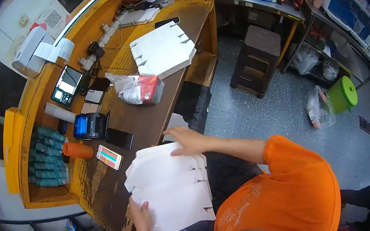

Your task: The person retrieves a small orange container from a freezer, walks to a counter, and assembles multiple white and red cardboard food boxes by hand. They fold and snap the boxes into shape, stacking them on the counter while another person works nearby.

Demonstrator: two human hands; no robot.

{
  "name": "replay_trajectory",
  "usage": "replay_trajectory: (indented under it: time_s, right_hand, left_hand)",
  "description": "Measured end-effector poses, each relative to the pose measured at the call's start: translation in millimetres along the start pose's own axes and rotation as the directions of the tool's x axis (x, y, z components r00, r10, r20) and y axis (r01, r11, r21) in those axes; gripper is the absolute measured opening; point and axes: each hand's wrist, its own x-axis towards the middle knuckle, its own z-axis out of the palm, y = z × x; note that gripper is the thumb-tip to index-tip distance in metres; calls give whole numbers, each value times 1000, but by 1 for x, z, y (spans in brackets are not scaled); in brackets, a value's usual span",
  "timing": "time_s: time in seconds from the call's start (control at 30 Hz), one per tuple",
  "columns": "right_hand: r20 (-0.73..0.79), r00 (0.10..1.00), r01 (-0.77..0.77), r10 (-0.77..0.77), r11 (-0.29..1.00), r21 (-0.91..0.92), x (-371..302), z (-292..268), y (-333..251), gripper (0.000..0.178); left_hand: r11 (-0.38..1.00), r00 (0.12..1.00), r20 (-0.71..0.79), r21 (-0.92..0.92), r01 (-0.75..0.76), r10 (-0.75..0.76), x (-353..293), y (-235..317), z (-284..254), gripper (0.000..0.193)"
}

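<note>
White sheets (171,189) span left hand (142,218) to right hand (190,140); touching both.

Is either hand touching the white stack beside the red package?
No, the left hand and right hand are both on the nearer white sheets, well away from that stack.

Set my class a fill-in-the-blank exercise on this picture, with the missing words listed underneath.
1. The bare left hand touches the stack of flat white card sheets; the higher hand in the picture is the person's ____.
2. The cylindrical container beside the white-edged phone is coloured ____.
3. The round, lidded bucket on the speckled blue-grey floor is coloured ____.

Missing words: right; orange; green.
</note>
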Motion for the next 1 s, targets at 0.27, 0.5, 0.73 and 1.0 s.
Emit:
replay_trajectory:
  time_s: [0.27,0.5,0.73,1.0]
  right_hand:
    - [836,544,-617,71,709,341,-52,-20,18,54]
    - [700,635,-712,327,598,367,-48,-54,15,70]
    - [698,711,36,-89,995,90,87,7,-51,56]
    - [897,417,323,-147,947,5,70,60,-106,30]
  left_hand:
    - [978,971,224,-204,-37,83,64,11,7,51]
    - [954,902,411,194,-227,131,83,43,39,57]
    - [990,984,123,38,-134,128,36,52,26,44]
    - [948,972,-224,-318,-10,-65,20,-3,26,62]
